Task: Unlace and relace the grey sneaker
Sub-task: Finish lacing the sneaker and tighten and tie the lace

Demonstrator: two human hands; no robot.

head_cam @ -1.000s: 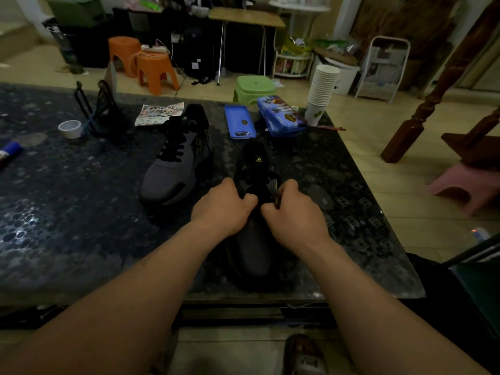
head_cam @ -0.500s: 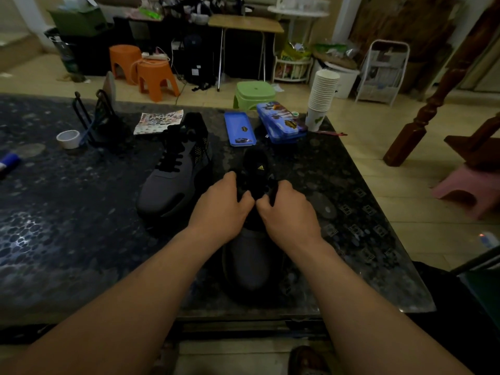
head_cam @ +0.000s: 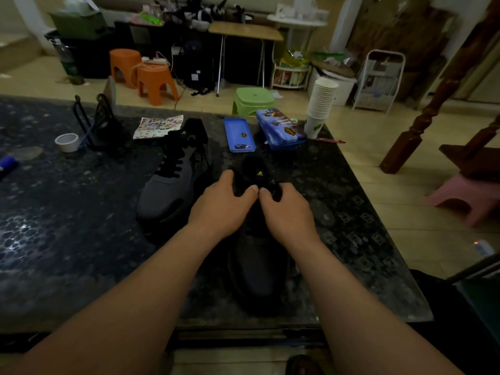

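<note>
A dark grey sneaker lies on the dark stone table, toe toward me, its black tongue with a small yellow logo standing up. My left hand and my right hand both rest on its lace area, fingers curled and pinching the black laces just below the tongue. The laces under my hands are hidden. A second grey sneaker with black laces threaded sits to the left, untouched.
Behind the shoes lie a blue tray, a blue pencil case, a stack of paper cups, a sticker sheet, a tape roll and a black wire stand. The table's right edge is close.
Both hands have slid up the shoe from mid-lace toward the tongue, thumbs drawing together. The view has tilted slightly.
</note>
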